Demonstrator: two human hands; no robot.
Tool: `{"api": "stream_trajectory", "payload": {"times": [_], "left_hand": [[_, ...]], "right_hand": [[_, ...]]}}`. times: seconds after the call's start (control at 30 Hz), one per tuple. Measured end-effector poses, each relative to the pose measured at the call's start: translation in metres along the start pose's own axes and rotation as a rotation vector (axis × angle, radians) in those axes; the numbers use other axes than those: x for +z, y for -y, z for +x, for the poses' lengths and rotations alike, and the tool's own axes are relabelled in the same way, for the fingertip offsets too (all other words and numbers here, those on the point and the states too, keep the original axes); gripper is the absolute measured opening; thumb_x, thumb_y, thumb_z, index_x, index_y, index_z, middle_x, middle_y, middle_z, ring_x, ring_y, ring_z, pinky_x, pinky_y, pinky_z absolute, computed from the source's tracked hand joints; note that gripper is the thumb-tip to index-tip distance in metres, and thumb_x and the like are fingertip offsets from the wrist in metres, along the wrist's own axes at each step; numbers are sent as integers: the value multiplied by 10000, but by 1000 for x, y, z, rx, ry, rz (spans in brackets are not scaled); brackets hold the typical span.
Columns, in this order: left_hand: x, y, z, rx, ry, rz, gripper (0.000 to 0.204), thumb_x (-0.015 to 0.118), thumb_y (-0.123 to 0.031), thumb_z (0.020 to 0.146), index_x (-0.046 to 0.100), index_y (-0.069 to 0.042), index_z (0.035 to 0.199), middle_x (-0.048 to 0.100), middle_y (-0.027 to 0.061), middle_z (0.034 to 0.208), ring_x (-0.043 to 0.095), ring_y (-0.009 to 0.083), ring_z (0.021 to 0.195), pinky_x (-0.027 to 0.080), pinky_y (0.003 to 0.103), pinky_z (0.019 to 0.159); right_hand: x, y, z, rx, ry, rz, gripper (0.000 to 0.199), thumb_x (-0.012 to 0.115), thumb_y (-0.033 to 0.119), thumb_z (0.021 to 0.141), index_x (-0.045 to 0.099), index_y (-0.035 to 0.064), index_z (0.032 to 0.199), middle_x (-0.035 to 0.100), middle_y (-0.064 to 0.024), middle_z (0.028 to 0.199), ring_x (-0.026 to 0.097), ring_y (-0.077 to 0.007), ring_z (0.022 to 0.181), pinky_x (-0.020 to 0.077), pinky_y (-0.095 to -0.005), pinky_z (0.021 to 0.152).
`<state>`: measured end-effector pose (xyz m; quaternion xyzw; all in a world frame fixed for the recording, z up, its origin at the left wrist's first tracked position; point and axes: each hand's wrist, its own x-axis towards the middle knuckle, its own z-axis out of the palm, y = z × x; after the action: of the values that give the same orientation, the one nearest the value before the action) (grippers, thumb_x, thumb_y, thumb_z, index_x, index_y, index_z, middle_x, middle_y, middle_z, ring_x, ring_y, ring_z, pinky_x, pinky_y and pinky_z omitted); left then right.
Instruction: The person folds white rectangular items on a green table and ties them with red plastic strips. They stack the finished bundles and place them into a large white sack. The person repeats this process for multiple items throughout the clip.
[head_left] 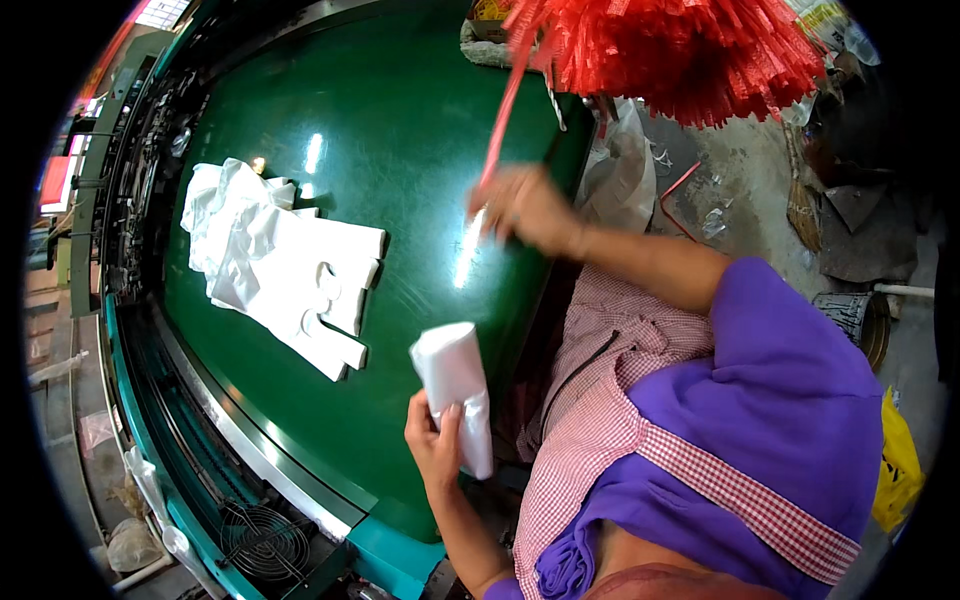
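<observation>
Head | left hand [436,445] pinching folded white plastic bundle [455,375] | right hand [530,212] pinching thin red plastic strip [497,130] | risk: slack thumb could unfold bundle

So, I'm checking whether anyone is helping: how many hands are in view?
2: the left hand holding a folded white bundle, and the blurred right hand with a red strip over the green table. No others show.

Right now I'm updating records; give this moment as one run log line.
left hand: holding folded white plastic | right hand: holding red strip | white bags: lying on green table | red bundle: at upper right
</observation>
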<state>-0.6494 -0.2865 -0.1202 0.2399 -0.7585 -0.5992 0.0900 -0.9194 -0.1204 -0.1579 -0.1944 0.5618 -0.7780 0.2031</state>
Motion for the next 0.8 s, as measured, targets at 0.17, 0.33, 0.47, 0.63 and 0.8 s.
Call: {"api": "stream_trajectory", "payload": {"times": [0.17,0.33,0.47,0.63,0.8], "left_hand": [[8,9,-20,-300,147,-623,439,706,-152,790,531,58,1134,634,98,1042,614,164,906,487,309,833],[28,-10,7,-404,466,-547,383,722,-147,747,587,42,1051,650,93,1000,617,138,863,489,281,792],[2,-15,-2,-189,67,-459,290,681,-69,768,592,29,1026,654,95,947,633,157,820,511,284,768],[-61,-19,-12,223,-445,-247,319,589,-41,881,510,58,1174,626,122,1011,636,176,799,555,299,684],[-39,-12,22,-39,-41,427,333,655,-57,771,637,23,1094,667,71,894,598,127,789,489,292,713]], "right_hand": [[45,14,-56,357,964,-370,239,473,153,925,608,-20,1020,656,-142,791,644,-211,605,520,-322,545],[50,4,-102,-6,1316,-600,284,507,144,838,599,-51,1024,624,-275,998,605,-372,950,487,-435,830],[53,7,-87,31,1547,-861,279,514,168,867,638,-52,986,647,-250,953,617,-397,932,492,-466,797],[47,27,-57,-371,1442,-865,266,551,223,891,639,-27,893,645,-221,1008,613,-369,964,495,-454,803],[106,37,-32,-636,1218,47,174,531,132,944,593,-18,1007,607,-186,1130,603,-341,997,509,-398,820]]}}
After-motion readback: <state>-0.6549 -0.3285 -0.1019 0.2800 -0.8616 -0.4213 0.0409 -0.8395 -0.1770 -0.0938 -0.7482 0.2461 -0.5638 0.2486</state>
